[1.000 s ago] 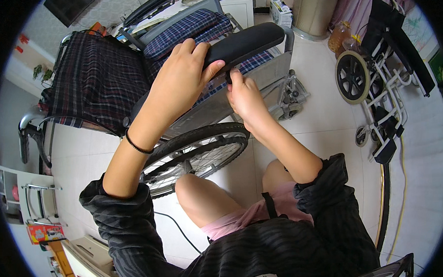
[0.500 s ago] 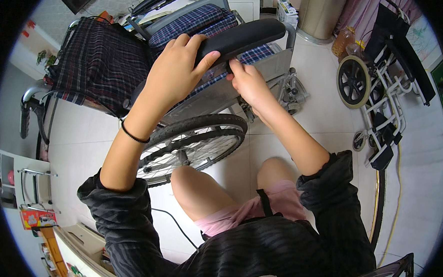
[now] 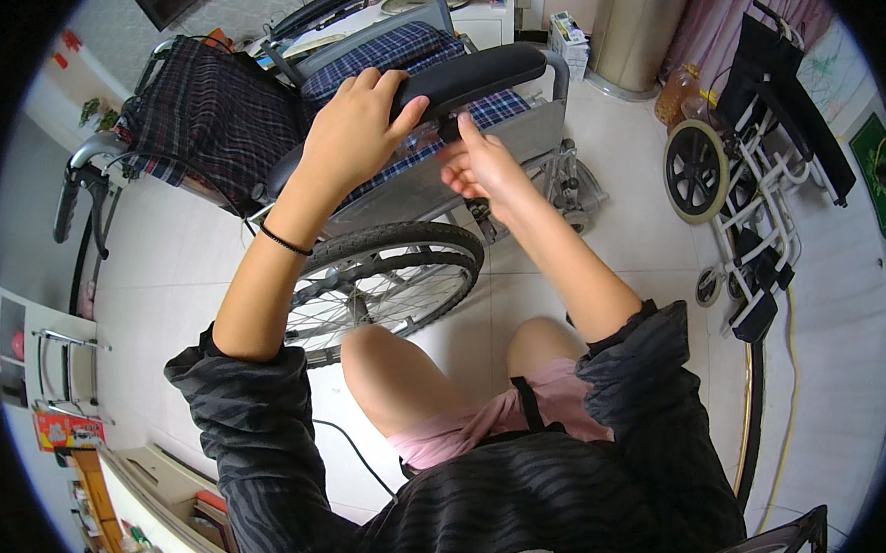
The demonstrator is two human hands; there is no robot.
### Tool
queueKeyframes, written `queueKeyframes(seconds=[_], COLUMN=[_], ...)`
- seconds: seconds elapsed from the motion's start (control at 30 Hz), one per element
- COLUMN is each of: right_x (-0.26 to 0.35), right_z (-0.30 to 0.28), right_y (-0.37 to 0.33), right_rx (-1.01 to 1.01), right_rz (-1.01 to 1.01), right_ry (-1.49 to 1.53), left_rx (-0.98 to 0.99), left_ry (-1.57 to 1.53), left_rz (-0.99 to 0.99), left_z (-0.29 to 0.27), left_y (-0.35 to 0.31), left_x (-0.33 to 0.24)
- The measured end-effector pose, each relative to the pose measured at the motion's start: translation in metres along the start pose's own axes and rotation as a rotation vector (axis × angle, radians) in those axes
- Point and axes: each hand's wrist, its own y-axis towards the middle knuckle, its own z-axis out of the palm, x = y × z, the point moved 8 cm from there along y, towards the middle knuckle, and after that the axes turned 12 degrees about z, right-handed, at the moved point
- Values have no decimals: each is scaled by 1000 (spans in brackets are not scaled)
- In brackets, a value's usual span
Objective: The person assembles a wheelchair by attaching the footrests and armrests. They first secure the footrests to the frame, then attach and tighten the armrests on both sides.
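Observation:
A wheelchair with a dark plaid seat and backrest (image 3: 209,113) stands in front of me, its near side toward my knees. My left hand (image 3: 355,131) is closed over the near black padded armrest (image 3: 483,77), thumb along its near edge. Just below the pad, my right hand (image 3: 482,169) is held with its thumb raised and its fingers apart, slightly blurred, holding nothing. Its thumb is close to a small black part (image 3: 448,128) under the armrest; whether they touch, I cannot tell. Below lies the large spoked wheel (image 3: 388,279), beside my left knee.
A second, folded wheelchair (image 3: 754,180) stands at the right by the wall. Behind it sit a large amber jug (image 3: 676,96) and a metal column (image 3: 640,26). A small box (image 3: 568,45) is beside the column. At lower left is a pale cabinet (image 3: 160,507); a cable (image 3: 346,442) crosses the floor.
My right hand's fingers have loosened and come away from the black part under the armrest. My left hand stays on the pad. The whole view has shifted slightly.

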Motion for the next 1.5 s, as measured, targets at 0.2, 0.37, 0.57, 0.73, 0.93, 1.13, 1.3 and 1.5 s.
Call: queueKeyframes(seconds=[0.2,0.37,0.57,0.73,0.93,1.13,1.3,1.5], right_x=[16,52,11,21,39,5,44,35], right_z=[7,3,12,9,0,11,3,-6], right_y=[-6,-63,-11,-16,-57,-6,-54,-39], right_rx=[-19,-739,-57,-268,-721,-41,-778,-645], right_rz=[-119,-761,-146,-323,-783,-153,-782,-636], right_ry=[219,-549,201,-171,-643,59,-660,-522], left_rx=[28,5,75,322,544,571,349,-292], left_ry=[-16,-6,-25,-399,-717,-804,-487,-330], left_rz=[-24,-4,-42,-204,-396,-500,-170,-193], left_z=[3,2,2,22,47,66,47,-37], left_y=[0,-1,1,6,14,21,34,-5], left_x=[1,2,3,26,50,58,48,25])
